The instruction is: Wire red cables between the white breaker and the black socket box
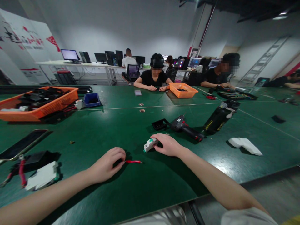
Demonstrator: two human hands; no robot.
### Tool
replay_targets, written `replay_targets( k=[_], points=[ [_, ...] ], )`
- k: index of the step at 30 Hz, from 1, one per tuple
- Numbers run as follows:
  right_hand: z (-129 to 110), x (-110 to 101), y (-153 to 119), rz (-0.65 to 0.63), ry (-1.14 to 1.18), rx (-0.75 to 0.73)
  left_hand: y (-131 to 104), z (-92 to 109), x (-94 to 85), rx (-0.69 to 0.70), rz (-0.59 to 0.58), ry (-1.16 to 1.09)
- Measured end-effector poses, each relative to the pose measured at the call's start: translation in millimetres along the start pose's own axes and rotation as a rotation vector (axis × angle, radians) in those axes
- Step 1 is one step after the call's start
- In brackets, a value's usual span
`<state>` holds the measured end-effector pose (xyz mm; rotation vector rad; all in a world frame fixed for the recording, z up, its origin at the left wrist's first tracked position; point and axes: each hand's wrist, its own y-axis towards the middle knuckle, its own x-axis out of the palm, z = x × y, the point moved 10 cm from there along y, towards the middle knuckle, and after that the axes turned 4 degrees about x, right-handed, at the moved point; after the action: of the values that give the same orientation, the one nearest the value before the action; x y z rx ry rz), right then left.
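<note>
Green table | workshop room | co-workers seated opposite | monitors behind

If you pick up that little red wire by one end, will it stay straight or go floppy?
Probably it droops a little: the red wire is thin and short, pinched at one end by the left hand. It lies straight on the green table, so it may have some stiffness. It looks very light.

place: assembly workshop | evidence: long green worktable, orange parts bins, cordless screwdriver, seated workers, monitors upper left
</note>
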<state>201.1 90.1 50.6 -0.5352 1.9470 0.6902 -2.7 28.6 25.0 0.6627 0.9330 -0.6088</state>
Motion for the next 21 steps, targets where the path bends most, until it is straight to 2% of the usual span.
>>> replay_targets(
  k=[21],
  points=[
    [1, 0, 0, -0.007, 0.013, -0.006, -5, -12, 0.6, -0.029, 0.061, -0.045]
  ],
)
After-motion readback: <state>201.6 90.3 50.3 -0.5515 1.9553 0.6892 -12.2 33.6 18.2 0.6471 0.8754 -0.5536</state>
